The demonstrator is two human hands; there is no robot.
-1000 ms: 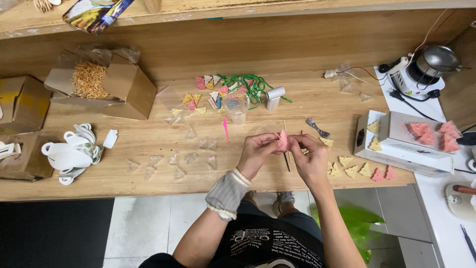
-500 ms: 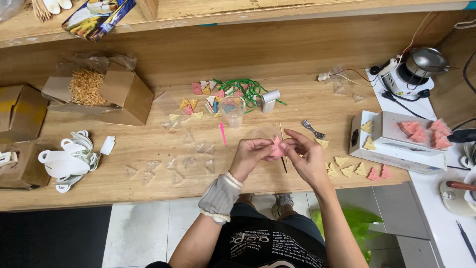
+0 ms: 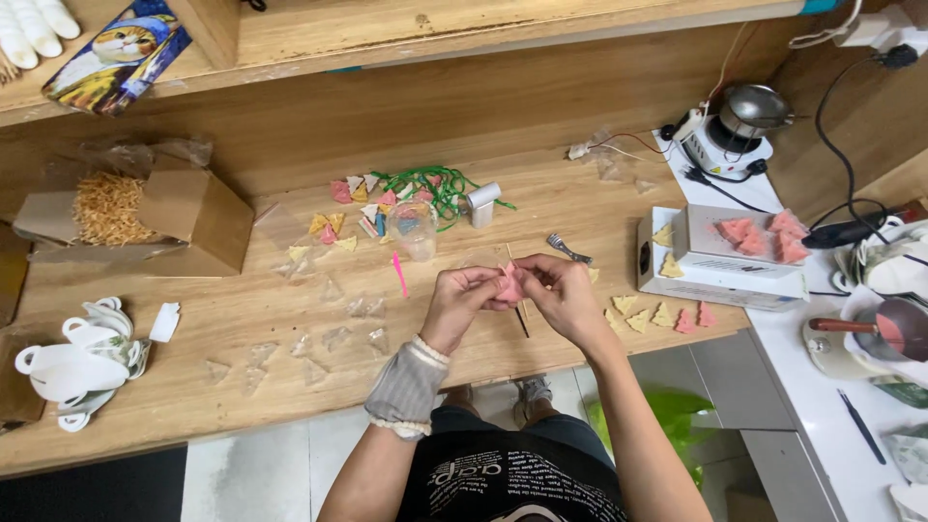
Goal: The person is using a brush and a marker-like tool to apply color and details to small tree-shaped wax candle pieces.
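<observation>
Fingertips of both hands are pinched together on a small pink tree-shaped piece (image 3: 509, 283), left hand (image 3: 462, 302) gripping it from 9 o'clock and right hand (image 3: 561, 295) from 3 o'clock, held just above the wooden workbench (image 3: 242, 319) a bit in from its near edge. A thin dark stick (image 3: 520, 319) lies on the bench right under the hands, pointing toward 6 o'clock. At 9 o'clock from the hands there's a pink strip (image 3: 397, 274), then a scatter of little clear plastic bags (image 3: 338, 336) that eats up most of the bench that way. At 12 o'clock sits a clear cup (image 3: 417, 229), behind it a pile of coloured pieces with green string (image 3: 440, 188). At 3 o'clock yellow and pink tree pieces (image 3: 657, 317) sit right along the bench's near edge, just beside a white box-shaped machine (image 3: 715, 271). A metal clip (image 3: 567, 249) lies at about 1 o'clock. Far off at 9 o'clock is a cardboard box (image 3: 184, 222) of straw filler.
</observation>
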